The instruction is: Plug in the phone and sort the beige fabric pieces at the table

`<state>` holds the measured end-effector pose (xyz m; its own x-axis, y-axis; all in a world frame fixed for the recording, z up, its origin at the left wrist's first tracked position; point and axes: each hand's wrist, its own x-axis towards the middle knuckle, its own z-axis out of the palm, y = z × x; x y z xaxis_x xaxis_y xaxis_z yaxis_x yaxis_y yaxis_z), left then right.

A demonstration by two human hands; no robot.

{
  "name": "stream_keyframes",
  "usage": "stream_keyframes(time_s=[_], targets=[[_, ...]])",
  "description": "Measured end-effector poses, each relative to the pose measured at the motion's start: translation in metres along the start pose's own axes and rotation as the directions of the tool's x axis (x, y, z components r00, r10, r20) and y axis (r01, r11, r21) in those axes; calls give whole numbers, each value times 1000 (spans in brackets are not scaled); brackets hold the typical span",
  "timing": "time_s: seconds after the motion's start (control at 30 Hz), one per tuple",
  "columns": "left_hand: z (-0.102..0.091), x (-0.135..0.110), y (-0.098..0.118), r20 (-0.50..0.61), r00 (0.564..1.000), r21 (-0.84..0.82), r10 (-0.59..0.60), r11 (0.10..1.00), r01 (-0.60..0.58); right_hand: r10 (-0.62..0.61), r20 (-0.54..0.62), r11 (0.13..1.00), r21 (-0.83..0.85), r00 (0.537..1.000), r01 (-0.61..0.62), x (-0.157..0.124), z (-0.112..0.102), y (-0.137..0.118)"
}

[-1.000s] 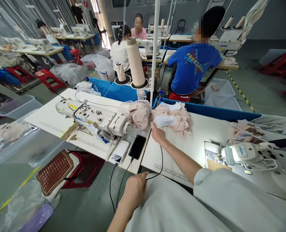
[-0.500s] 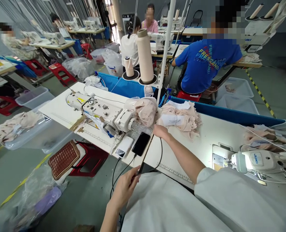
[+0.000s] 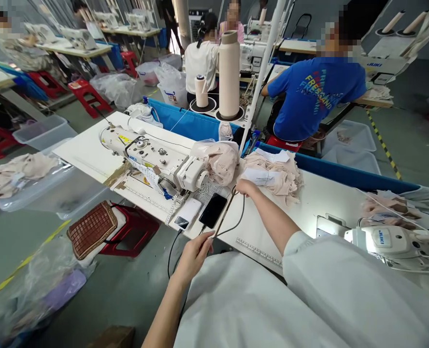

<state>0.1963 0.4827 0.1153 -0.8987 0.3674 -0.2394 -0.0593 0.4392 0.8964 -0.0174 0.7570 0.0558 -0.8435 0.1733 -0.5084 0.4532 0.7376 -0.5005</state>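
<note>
My right hand (image 3: 246,187) reaches out over the white table (image 3: 308,203), its fingers closed on one end of a thin black cable (image 3: 242,212). The cable loops down to my left hand (image 3: 194,253), which pinches its other end near the table's front edge. A black phone (image 3: 212,210) and a white power bank (image 3: 187,212) lie just left of the cable. A pile of beige fabric pieces (image 3: 276,174) sits right behind my right hand.
A white sewing machine (image 3: 156,159) stands on the left table, with a bag of beige fabric (image 3: 220,159) beside it. Tall thread cones (image 3: 229,75) stand behind. Another machine (image 3: 392,241) is at the right. A red stool (image 3: 127,234) stands below. People sit at tables further back.
The view has shifted left and down. My right hand drew back from the fabric pile, gripping the cable. My left hand slid out along the cable toward the table edge.
</note>
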Motion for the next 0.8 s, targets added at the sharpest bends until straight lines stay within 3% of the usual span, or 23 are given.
stream_keyframes(time_s=[0.1, 0.2, 0.47, 0.63, 0.73, 0.8], targets=[[12, 8, 4, 58, 998, 61, 18, 998, -22, 62, 73, 970, -238, 995, -43, 10, -9, -7], [20, 6, 6, 90, 996, 78, 1, 997, -8, 47, 104, 926, -378, 993, -5, 10, -5, -9], [12, -6, 8, 99, 994, 22, -42, 999, 40, -110, 151, 854, -491, 982, 171, 6, 22, -11], [7, -10, 1, 55, 997, 7, -57, 998, 57, -156, 157, 835, -507, 975, 215, 18, -5, -13], [8, -10, -4, 12, 998, -7, -64, 998, 64, -95, 148, 833, -530, 984, 160, 28, -27, -9], [10, -10, -6, -1, 998, -7, -64, 998, 64, -36, 173, 829, -545, 984, 126, 29, -31, -4]])
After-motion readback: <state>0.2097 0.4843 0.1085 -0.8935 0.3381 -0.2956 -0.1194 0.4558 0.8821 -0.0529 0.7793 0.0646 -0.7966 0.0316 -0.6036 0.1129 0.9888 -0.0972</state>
